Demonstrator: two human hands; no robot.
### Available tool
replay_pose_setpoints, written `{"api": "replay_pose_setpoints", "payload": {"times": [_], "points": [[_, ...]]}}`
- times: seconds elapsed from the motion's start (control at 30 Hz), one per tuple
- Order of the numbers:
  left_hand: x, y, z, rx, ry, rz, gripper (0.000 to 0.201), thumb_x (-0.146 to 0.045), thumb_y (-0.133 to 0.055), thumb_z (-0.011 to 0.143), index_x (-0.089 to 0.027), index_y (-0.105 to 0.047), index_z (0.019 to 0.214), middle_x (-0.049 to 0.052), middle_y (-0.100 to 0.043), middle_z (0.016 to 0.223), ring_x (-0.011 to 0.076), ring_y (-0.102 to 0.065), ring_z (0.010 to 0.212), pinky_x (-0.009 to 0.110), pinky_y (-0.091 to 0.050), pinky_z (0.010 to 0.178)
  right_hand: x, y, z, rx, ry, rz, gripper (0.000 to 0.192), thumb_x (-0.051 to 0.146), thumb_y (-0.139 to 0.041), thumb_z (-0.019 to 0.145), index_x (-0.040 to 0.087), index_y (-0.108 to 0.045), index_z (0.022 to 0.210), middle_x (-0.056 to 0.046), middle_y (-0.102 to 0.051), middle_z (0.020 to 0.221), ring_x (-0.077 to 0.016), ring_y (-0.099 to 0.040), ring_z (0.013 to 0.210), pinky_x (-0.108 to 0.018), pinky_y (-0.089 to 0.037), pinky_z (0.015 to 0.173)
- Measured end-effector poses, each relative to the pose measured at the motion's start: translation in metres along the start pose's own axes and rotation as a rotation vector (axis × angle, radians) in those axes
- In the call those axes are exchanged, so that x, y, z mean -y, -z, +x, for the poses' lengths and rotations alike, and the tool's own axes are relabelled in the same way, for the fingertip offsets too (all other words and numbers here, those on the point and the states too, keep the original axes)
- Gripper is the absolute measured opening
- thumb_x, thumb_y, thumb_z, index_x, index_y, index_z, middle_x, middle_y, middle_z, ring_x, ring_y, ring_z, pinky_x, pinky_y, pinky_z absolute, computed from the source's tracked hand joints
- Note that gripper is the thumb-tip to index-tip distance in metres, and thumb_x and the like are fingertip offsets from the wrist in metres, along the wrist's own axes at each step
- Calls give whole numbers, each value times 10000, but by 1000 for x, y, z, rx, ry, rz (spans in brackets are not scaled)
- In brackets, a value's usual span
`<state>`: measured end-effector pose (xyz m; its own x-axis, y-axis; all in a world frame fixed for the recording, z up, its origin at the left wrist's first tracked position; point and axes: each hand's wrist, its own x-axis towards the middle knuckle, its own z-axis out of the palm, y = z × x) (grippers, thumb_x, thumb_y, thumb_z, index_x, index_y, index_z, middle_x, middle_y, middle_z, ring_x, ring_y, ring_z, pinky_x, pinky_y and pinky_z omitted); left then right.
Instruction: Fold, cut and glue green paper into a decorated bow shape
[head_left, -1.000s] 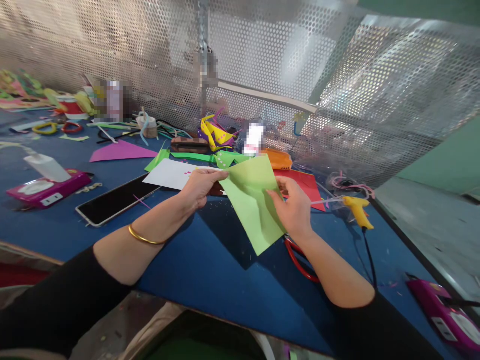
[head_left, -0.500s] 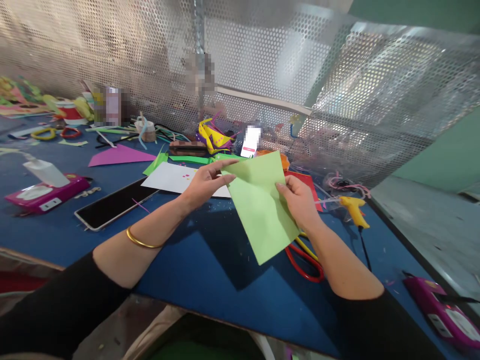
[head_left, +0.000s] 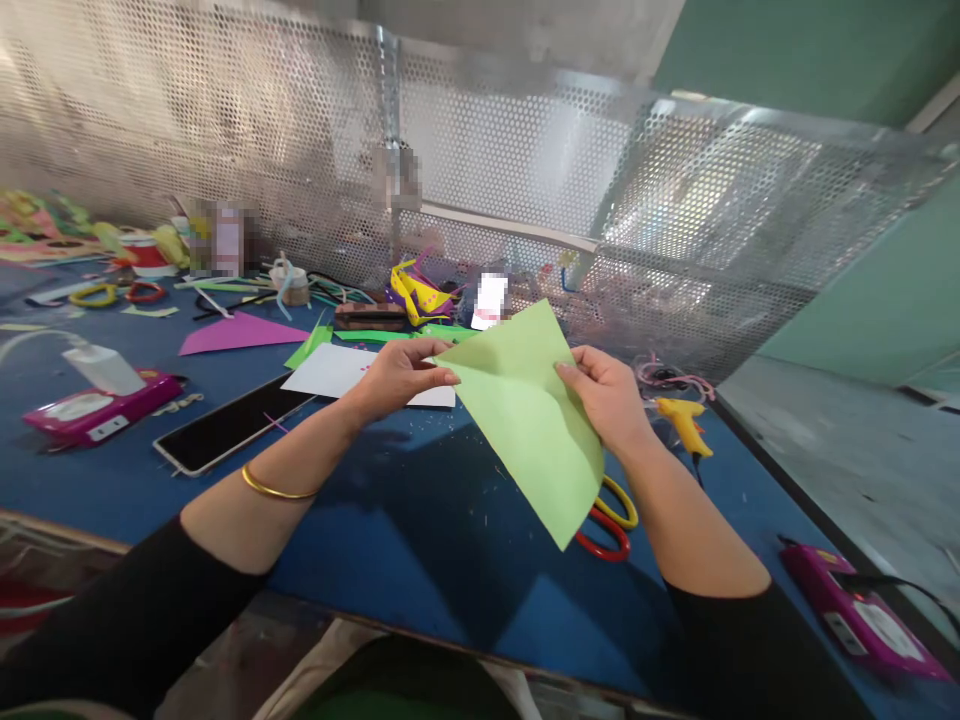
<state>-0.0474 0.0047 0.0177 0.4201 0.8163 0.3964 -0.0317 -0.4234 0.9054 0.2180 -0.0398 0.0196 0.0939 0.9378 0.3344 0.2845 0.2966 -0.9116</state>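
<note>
Green paper sheet (head_left: pixel 529 415) held up off blue table (head_left: pixel 420 520) btwn both hands: left hand (head_left: pixel 397 375) fingers pinched on its left corner, right hand (head_left: pixel 611 395) fingers clamped on right edge.

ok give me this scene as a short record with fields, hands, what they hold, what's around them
left hand: left hand pinches the left corner of the light green paper sheet
right hand: right hand grips the sheet's right edge
sheet: held tilted above the blue table, one crease across it
under sheet: red and yellow scissor handles
right of hands: yellow glue gun
left of hands: white paper sheet, black phone, purple paper triangle
behind: perforated metal screen
</note>
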Motion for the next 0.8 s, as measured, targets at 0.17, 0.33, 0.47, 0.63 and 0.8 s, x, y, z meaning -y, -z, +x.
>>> {"api": "replay_pose_setpoints", "payload": {"times": [0.17,0.33,0.47,0.63,0.8], "points": [[-1,5,2,-59,-13,186,293,-459,-724,706,-175,-715,776,87,-673,1071,205,-627,953,264,-539,724,3,-2,-2,-27,79,-48,223,432,-647,761,216,-622,807,-8,-678,731,-167,-571,598,-286,-454,560],[0,5,0,-17,218,77,335,-500,-692,744,-168,-701,791,42,-683,716,160,-653,670,286,-566,655,4,-4,-5,-31,154,-206,206,417,-594,802,212,-614,798,-2,-659,717,-167,-569,624,-281,-440,585],[2,4,-2,-111,301,-37,287,-401,-794,647,-161,-691,767,21,-686,682,128,-633,580,269,-566,613,-3,-5,-5,-18,97,-333,219,414,-610,794,205,-651,844,-33,-711,835,-200,-630,736,-328,-478,682],[3,12,-7,-228,364,-114,372,-335,-838,596,-169,-667,883,11,-705,700,136,-645,566,284,-566,596,-12,-13,-6,52,-147,-136,359,363,-750,676,189,-658,976,-99,-727,1047,-246,-676,910,-389,-525,788],[12,17,-16,-192,427,-163,539,-319,-841,605,-160,-652,1084,19,-728,761,130,-644,578,274,-553,592,-15,-28,-15,218,-321,36,308,358,-708,690,158,-677,922,-97,-764,867,-241,-714,692,-355,-572,606]]}}
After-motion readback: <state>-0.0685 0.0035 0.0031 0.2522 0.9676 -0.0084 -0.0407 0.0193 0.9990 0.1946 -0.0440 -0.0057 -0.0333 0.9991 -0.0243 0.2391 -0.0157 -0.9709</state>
